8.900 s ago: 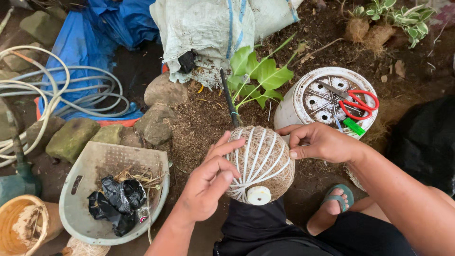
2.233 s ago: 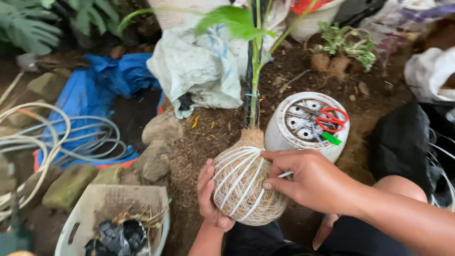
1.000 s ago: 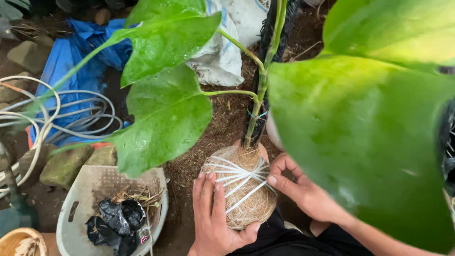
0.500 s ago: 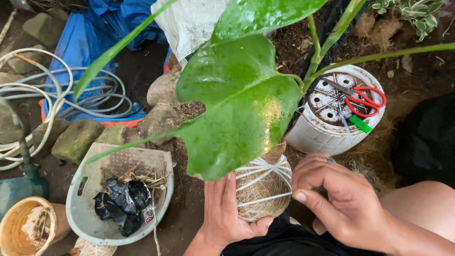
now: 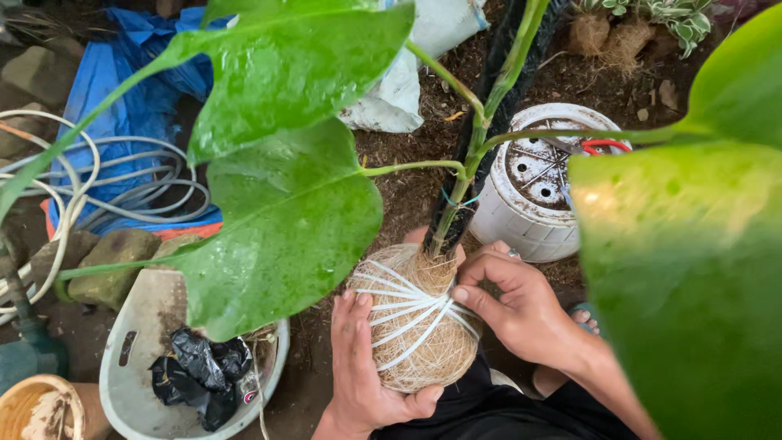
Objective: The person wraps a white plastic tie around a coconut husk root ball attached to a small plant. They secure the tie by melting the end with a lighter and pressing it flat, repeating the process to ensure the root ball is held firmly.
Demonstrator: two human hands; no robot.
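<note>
Coir-wrapped root ball [image 5: 414,326] stands upright between both hands, left hand [image 5: 362,367] cupping its side, right hand [image 5: 513,305] pinching its white string [image 5: 407,303].

A fibre-wrapped root ball [image 5: 414,322] bound with white string [image 5: 407,303] sits upright between both hands. The left hand [image 5: 364,371] cups it at seven o'clock; the right hand [image 5: 511,305] presses fingertips at three o'clock. An upturned white pot [image 5: 521,220] stands at one o'clock.

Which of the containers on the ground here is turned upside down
The white round pot right of the plant stem is upside down, drainage holes facing up, red-handled scissors on it. The grey basket and orange bucket sit open-side up.
</note>
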